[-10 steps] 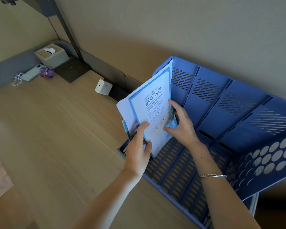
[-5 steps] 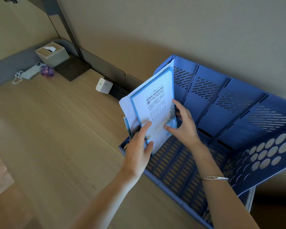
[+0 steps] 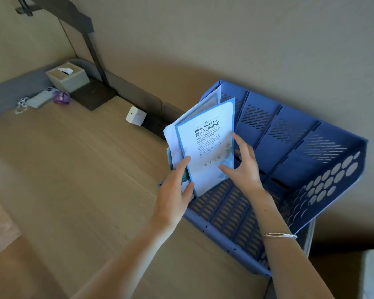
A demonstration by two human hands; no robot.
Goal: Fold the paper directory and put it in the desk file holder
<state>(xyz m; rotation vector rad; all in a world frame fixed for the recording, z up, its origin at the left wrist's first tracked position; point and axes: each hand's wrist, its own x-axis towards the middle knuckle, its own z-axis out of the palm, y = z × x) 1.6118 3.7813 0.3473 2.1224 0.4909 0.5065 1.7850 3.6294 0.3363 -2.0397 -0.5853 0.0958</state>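
A: Hands status?
B: Left hand (image 3: 177,186) pinches the paper directory (image 3: 207,147) at its lower left edge. Right hand (image 3: 243,167) is spread, fingertips on its right edge.
A: Where's it sitting?
B: Just beyond both hands, upright in the leftmost slot of the blue file holder (image 3: 289,152), bottom on the slotted floor.
A: Axis?
B: Long axis near vertical, top leaning away toward the wall. Cover faces me. Left hand nearer.
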